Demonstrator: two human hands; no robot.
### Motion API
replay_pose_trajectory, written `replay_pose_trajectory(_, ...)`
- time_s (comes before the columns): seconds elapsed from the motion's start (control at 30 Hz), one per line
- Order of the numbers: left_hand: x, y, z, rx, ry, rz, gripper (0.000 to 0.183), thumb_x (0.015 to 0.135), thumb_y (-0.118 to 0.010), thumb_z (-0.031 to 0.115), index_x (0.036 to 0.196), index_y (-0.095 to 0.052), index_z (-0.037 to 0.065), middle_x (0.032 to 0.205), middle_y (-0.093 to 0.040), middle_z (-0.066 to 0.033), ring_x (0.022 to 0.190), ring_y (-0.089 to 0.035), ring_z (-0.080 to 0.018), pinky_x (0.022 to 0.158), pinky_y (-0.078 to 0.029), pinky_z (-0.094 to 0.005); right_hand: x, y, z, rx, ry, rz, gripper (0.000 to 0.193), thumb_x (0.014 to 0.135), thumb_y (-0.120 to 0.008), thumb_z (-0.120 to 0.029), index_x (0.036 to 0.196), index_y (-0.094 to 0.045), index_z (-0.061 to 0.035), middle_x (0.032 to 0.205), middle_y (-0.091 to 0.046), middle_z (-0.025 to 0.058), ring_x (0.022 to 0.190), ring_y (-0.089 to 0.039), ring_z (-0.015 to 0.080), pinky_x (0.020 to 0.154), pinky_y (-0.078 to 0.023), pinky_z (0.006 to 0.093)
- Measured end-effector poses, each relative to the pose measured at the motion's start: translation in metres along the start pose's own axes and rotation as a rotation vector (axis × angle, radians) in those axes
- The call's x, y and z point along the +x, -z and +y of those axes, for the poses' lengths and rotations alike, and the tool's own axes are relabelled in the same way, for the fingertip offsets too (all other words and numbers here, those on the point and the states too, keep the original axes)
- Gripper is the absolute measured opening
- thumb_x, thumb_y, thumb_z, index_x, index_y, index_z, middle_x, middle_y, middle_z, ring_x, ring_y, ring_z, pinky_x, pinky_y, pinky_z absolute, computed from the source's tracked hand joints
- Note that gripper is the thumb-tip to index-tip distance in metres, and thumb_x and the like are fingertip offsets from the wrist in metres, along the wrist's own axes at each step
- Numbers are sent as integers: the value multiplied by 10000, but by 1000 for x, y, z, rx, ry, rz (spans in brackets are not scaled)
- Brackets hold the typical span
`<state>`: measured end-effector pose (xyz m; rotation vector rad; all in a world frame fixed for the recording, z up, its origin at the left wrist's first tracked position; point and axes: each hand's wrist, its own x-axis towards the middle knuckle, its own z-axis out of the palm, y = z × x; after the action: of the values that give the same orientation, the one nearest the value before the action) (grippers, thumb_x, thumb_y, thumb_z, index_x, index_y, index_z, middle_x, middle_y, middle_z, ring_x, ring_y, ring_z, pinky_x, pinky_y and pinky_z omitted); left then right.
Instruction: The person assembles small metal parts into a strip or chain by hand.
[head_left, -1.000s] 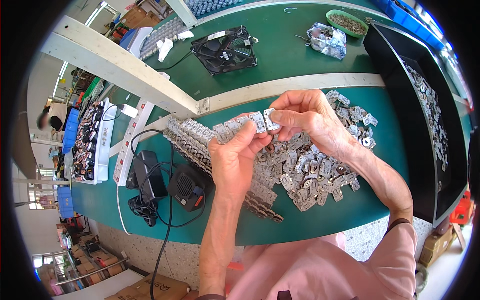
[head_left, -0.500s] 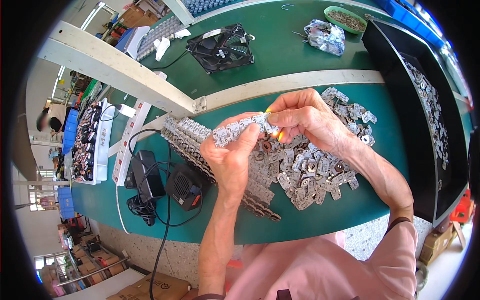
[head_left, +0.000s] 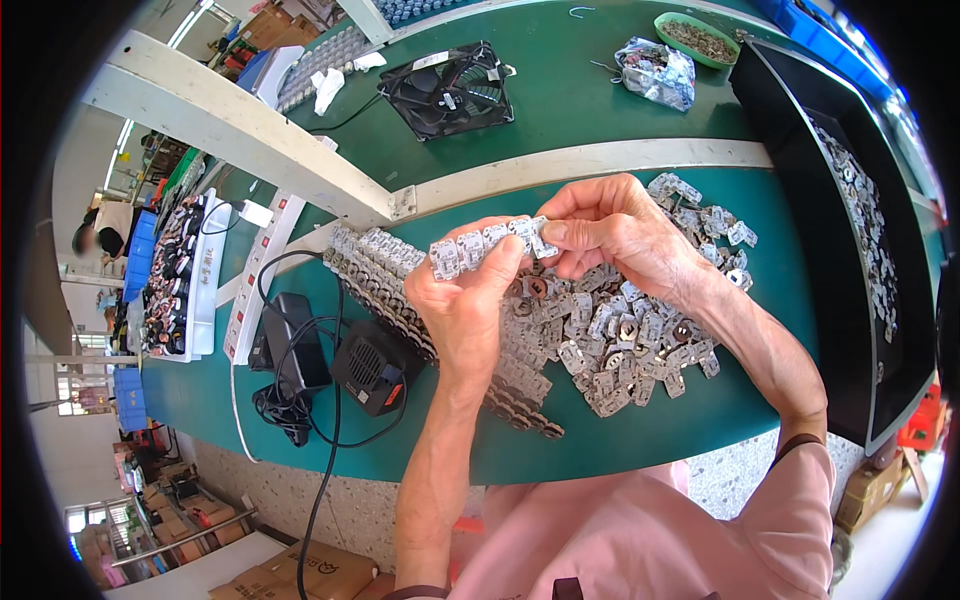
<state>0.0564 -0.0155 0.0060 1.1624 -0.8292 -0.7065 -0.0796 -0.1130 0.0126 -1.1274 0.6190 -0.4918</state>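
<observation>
My left hand (head_left: 465, 300) is closed round a short row of small grey-white flat parts (head_left: 468, 250), its thumb pressing on their faces. At the right end of that row, my right hand (head_left: 615, 235) pinches one more of these parts between thumb and fingers; it touches the row. Below and to the right of my hands lies a loose pile of similar parts (head_left: 620, 335), some with a dark round piece in the middle. Stacked rows of the same parts (head_left: 370, 270) lie at the left, partly hidden behind my left hand and wrist.
Left on the green bench (head_left: 430, 455) are a black speaker-like box (head_left: 372, 370), a black power adapter (head_left: 297, 340) and cables. A black fan (head_left: 447, 90) stands beyond the white rail (head_left: 590, 158). A black bin (head_left: 800, 250) borders the right side, near a plastic bag (head_left: 655, 72) and green bowl (head_left: 697, 40).
The small orange glints at my right fingertips are gone. My right fingers have shifted slightly and now pinch closer on the end of the row. The left hand keeps its hold.
</observation>
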Motion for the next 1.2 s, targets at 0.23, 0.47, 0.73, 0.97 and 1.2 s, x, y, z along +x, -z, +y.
replay_pose_trajectory(0.23, 3, -1, 4, -214, 145, 42, 169, 799, -651, 30, 942, -638, -57, 824, -654, -105, 679, -619, -153, 641, -496, -248, 1, 3, 0, -13, -18, 19, 243, 785, -669, -139, 932, -604, 42, 780, -646, 125, 645, -640, 171, 610, -523, 266)
replay_pose_trajectory(0.47, 2, 1, 3, -149, 175, 9, 162, 797, -650, 28, 937, -639, -53, 816, -654, -107, 654, -619, -153, 639, -494, -250, -1, -1, -1, 24, -24, 31, 172, 807, -659, -114, 891, -632, 33, 736, -647, 83, 578, -622, 113, 561, -520, 213)
replay_pose_trajectory(0.73, -2, 2, 3, -123, 114, -32, 124, 791, -645, 6, 902, -649, -49, 790, -648, -101, 652, -608, -141, 623, -486, -241, -3, 0, -1, 42, -35, 26, 186, 787, -662, -124, 883, -627, 31, 728, -644, 81, 575, -616, 114, 568, -508, 210)
replay_pose_trajectory(0.97, -1, 1, 7, -75, 136, -3, 136, 788, -664, 56, 877, -650, -47, 765, -641, -89, 639, -601, -134, 611, -479, -240, -2, 0, -3, -24, -16, 16, 170, 799, -662, -115, 876, -620, 31, 723, -642, 92, 591, -624, 124, 571, -512, 219)
replay_pose_trajectory(1.2, -1, 7, 8, 26, 178, -43, 148, 764, -667, 82, 857, -660, -33, 705, -621, -34, 619, -560, -85, 567, -440, -222, -10, -3, -17, -224, 94, -3, 127, 823, -642, -85, 873, -600, 23, 733, -642, 91, 644, -632, 125, 601, -526, 233)
